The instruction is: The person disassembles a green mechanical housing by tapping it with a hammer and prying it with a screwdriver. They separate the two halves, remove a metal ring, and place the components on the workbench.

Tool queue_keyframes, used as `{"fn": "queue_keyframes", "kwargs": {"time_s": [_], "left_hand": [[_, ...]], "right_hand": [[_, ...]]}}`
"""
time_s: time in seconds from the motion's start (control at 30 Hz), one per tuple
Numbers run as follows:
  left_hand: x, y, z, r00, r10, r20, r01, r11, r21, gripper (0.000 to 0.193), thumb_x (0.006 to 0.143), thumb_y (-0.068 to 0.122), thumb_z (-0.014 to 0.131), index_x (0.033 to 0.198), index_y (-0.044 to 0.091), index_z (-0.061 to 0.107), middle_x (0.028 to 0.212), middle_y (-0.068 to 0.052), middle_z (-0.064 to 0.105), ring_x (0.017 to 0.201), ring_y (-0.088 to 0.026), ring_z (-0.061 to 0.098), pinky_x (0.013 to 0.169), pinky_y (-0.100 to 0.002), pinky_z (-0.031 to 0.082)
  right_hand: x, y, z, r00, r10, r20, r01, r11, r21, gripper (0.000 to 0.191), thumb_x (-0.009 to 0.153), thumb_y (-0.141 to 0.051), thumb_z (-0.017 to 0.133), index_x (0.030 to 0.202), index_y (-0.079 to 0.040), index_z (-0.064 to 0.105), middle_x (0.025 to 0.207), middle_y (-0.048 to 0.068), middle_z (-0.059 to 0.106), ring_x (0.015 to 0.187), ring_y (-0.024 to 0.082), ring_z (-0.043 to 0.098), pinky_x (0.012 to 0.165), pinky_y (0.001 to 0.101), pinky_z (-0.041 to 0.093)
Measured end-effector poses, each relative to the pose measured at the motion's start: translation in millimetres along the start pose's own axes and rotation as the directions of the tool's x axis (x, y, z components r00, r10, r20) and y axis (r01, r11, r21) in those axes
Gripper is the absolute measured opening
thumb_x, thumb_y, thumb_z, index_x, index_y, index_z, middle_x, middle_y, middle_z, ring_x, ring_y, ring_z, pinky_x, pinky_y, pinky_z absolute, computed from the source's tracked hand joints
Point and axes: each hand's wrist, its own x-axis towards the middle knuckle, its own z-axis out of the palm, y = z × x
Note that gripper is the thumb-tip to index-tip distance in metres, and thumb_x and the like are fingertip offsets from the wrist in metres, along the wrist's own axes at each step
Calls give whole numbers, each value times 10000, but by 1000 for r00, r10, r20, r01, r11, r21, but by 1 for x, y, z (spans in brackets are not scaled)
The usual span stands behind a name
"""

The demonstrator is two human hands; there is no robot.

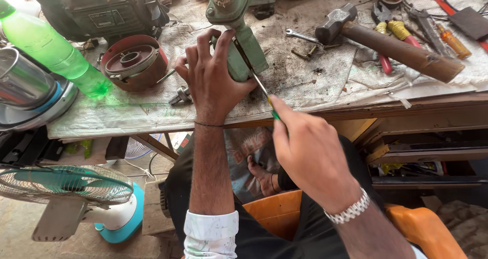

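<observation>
While the left hand grips the lower end of a green metal casting at upper centre of the frame, fingers wrapped over it and thumb on its right side, the right hand is clenched around the green handle of a screwdriver. The thin shaft runs up and left from that hand and lies against the casting, beside the left thumb. The casting rests on the surface, which is covered by a dirty grey sheet.

Left of the hands: 1 red round drum-shaped part, 1 green plastic bottle lying tilted at upper left. Right of the hands: 1 hammer with thick wooden handle, 1 small spanner, pliers with red and yellow grips. Lower left: 1 teal and white fan on the floor. An orange seat shows at lower right.
</observation>
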Motion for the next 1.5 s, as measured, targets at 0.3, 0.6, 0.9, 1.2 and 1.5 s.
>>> {"fn": "queue_keyframes", "kwargs": {"time_s": [0.3, 0.6, 0.9, 1.2, 1.5], "left_hand": [[2, 0, -14, 993, 8, 121, -2, 999, -53, 1066, 473, 506, 960, 1406, 172, 567, 1384, -65, 474, 1256, -287, 448, 1003, -527, 298], [10, 5, -25, 940, -66, 335, 51, 997, 54, 1341, 291, 530, 1018, 1462, 195, 455, 1434, -104, 431, 1259, -342, 422, 974, -551, 320], [15, 6, -41, 918, -27, 395, 25, 1000, 9, 1291, 354, 449, 1027, 1495, 235, 464, 1494, -75, 416, 1279, -339, 438, 1016, -540, 337], [2, -3, -23, 968, -5, 252, 2, 1000, 10, 1163, 450, 603, 1023, 1430, 207, 537, 1441, -89, 471, 1259, -336, 457, 981, -546, 331], [3, 0, -21, 992, -9, 130, 16, 998, -56, 1127, 507, 467, 1000, 1400, 99, 420, 1321, -105, 558, 1201, -326, 535, 941, -523, 367]], "right_hand": [[13, 7, 3, 998, 65, 12, -65, 998, 1, 391, 925, -159, 598, 1289, -44, 681, 896, 250, 729, 823, 402, 720, 790, 502, 558], [2, -18, 48, 999, 53, 9, -53, 999, 7, 583, 899, -90, 534, 1424, 152, 457, 870, 306, 675, 695, 412, 707, 611, 472, 595], [-19, -15, 73, 994, 97, 52, -101, 992, 80, 730, 869, -92, 575, 1518, 130, 324, 935, 284, 625, 626, 421, 678, 547, 503, 566], [-17, 0, 13, 987, -40, -159, 64, 986, 153, 496, 949, -79, 530, 1419, 78, 552, 883, 218, 698, 736, 335, 689, 688, 462, 539], [48, 2, 34, 983, 94, 159, -133, 956, 262, 642, 907, -85, 546, 1529, 12, 422, 747, 248, 685, 604, 291, 683, 662, 430, 542]]}}
